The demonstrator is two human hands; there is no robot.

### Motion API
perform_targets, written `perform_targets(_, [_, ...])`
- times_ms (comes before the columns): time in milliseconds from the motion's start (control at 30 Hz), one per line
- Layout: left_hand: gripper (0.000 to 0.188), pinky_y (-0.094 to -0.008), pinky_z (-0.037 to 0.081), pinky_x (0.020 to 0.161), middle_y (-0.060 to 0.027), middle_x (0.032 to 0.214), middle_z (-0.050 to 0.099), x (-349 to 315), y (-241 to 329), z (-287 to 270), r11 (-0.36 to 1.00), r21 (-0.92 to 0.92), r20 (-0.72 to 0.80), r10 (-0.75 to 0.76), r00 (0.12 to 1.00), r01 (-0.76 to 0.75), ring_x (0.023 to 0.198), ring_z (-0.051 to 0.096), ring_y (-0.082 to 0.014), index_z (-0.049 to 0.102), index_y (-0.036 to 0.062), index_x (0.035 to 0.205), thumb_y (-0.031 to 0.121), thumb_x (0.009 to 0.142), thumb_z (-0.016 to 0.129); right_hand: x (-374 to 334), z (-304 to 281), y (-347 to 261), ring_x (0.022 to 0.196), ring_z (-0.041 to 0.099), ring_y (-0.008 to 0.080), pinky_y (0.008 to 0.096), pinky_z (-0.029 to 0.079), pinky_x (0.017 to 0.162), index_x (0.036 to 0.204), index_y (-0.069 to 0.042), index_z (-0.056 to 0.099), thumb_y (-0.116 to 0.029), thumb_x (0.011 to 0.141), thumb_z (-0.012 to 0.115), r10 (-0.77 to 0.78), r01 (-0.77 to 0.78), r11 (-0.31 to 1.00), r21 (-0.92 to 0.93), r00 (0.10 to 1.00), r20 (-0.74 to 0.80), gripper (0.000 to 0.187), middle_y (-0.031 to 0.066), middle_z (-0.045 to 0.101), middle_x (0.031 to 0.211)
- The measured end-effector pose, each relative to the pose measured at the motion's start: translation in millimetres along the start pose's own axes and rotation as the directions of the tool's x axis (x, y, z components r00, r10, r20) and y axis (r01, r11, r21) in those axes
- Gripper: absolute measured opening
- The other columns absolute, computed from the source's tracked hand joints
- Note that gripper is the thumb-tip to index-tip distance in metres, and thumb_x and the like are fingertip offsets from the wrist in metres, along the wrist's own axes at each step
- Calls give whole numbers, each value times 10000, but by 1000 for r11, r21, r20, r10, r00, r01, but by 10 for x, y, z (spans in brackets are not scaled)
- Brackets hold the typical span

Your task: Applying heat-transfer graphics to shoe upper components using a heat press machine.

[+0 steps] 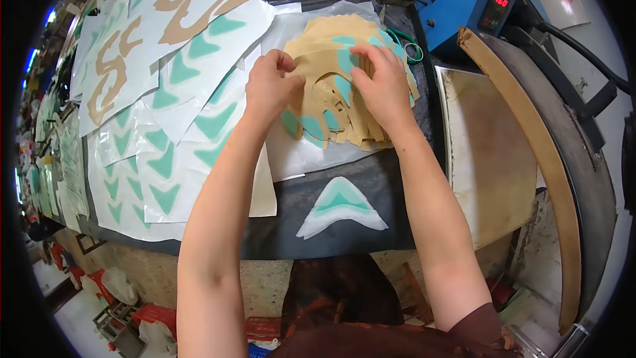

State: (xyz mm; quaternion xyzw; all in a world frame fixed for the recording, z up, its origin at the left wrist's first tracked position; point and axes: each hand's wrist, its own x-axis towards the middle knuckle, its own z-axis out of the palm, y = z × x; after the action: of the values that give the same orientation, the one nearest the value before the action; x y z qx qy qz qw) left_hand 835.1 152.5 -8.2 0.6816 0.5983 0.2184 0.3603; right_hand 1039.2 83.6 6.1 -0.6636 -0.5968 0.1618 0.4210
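Two bare hands meet over a mound of thin tan cut pieces at the far middle of a dark worktable, the forearms angling inward from the lower edge. The left forearm leans up and to the right, its wrist lifted slightly and the back of the hand turned upward; the fingers curl in at the mound's left side, with the thumb below the forefinger and a small gap between their tips. The right forearm slants up and to the left from a dark maroon sleeve, its hand arched over the mound's right side, thumb and forefinger parted in a loose C. Whether either hand pinches a piece cannot be told from this angle.

Teal patches show among the tan pieces, which lie heaped on a pale sheet. Between the forearms, near the table's front edge, sits a stack of white chevrons with a teal band. White sheets bearing teal arrowhead shapes spread beyond the left forearm; to the right of the mound, a blue box shows a lit red display.
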Motion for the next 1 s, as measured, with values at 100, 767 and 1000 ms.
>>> perform_targets(100, [314,-376,494,814,-63,988,606,-8,-19,-12,997,60,-35,46,998,-43,934,605,-243,630,105,960,223,701,764,143,204,-77,1098,532,279,448,397,936,1059,-167,692,-93,745,678,-241,235,950,-205,971,-3,322,45,614,1118])
perform_targets(767, [109,-235,437,775,24,874,620,-574,345,-679,882,-470,226,90,970,28,833,550,-66,646,46,952,150,926,666,240,-214,-390,887,608,148,305,485,822,936,-56,699,-150,772,716,-37,-125,956,266,846,531,190,36,677,884])
perform_targets(1000, [116,-228,436,719,17,824,616,-840,621,-998,917,-398,323,118,939,21,781,550,-64,635,37,981,133,922,656,-32,-495,-402,853,567,79,242,474,795,965,-38,666,-131,866,687,37,-343,872,349,757,653,137,-16,625,887])
